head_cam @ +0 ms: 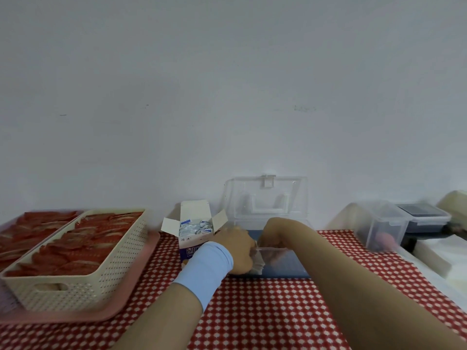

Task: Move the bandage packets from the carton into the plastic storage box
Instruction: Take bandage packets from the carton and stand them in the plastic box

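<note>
Nearest, over the red checked cloth (265, 311), both forearms reach toward 12 o'clock, the left one wearing a pale blue wristband (209, 269). The left hand (237, 248) sits at the near-left corner of the plastic storage box (288, 270). Its fingers are curled round a small white bundle of bandage packets (258, 264), which hangs right at the rim — partly in, partly out, as far as I can judge. The right hand (276, 233) dips into the box at about 1 o'clock from the left hand. Its fingers lie blurred behind the clear wall, so I cannot tell how far they are spread or whether they hold anything.

The likeliest slip is at that rim. If the left fingers loosen before the bundle is past the wall, packets could fan out and drop onto the cloth. Both hands crowd one corner, so one could knock the bundle from the other.

At 10 o'clock from the box, just beside it, the carton (193, 245) stands open with more packets (194, 228) upright inside and its flaps splayed. The left wrist lies close to the right flap — a brush there could tip the light carton over. Farthest, the clear lid (265, 198) stands raised against the wall, and a jolt to the box might bring it down on the hands.
</note>
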{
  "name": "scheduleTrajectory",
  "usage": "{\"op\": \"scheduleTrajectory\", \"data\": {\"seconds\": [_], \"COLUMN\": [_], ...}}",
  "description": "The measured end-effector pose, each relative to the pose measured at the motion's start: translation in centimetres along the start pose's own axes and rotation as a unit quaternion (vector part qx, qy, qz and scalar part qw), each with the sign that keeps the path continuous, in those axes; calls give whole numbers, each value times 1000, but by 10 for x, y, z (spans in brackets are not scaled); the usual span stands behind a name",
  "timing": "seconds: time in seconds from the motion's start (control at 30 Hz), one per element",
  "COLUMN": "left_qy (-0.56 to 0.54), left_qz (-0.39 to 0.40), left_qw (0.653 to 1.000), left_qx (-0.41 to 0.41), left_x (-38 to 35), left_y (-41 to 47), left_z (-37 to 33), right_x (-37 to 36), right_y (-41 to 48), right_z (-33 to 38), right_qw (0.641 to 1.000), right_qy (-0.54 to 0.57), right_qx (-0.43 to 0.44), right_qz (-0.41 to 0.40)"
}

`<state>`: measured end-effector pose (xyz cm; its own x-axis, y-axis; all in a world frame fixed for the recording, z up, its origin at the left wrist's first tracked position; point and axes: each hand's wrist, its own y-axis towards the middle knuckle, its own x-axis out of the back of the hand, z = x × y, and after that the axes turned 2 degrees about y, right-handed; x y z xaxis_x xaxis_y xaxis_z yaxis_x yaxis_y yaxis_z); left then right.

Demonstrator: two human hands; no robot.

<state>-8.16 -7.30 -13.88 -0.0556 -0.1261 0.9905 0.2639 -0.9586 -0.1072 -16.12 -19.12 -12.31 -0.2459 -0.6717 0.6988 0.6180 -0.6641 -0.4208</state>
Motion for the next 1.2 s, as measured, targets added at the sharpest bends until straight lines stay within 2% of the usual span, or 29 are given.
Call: {"op": "scheduleTrajectory", "data": {"seconds": [0.2, 0.27, 0.33, 0.47, 0.7, 0.8, 0.9, 0.97, 1.07, 1.2], "left_qy": [0, 6, 9, 6, -105, -82, -72, -16, 95, 139], "left_qz": [7, 17, 26, 31, -70, -99, -76, -64, -45, -4], "left_qw": [1000, 1000, 1000, 1000, 991, 991, 994, 997, 994, 990], "left_qx": [-3, -1, 0, 0, -37, -42, -25, -31, -44, -27], "left_x": [-5, -5, -4, -3, 6, 6, 3, 3, 3, 3], "left_y": [3, 5, 7, 5, -6, -8, -8, -9, -10, -5], "left_z": [3, 4, 5, 5, 15, 18, 19, 18, 14, 11], "right_x": [-8, -7, -4, -3, -6, -6, -10, -11, -8, -5], "right_y": [5, 4, 7, 12, 13, 15, 16, 14, 15, 12], "right_z": [4, 5, 7, 4, 7, 9, 12, 13, 11, 11], "right_qw": [992, 990, 988, 993, 991, 990, 988, 984, 989, 989], "right_qy": [-120, -116, -128, -92, -125, -125, -131, -163, -127, -119], "right_qx": [-39, -68, -61, -65, -50, -55, -61, -56, -63, -77], "right_qz": [22, 45, 57, 47, 8, 25, 44, 49, 38, 32]}}
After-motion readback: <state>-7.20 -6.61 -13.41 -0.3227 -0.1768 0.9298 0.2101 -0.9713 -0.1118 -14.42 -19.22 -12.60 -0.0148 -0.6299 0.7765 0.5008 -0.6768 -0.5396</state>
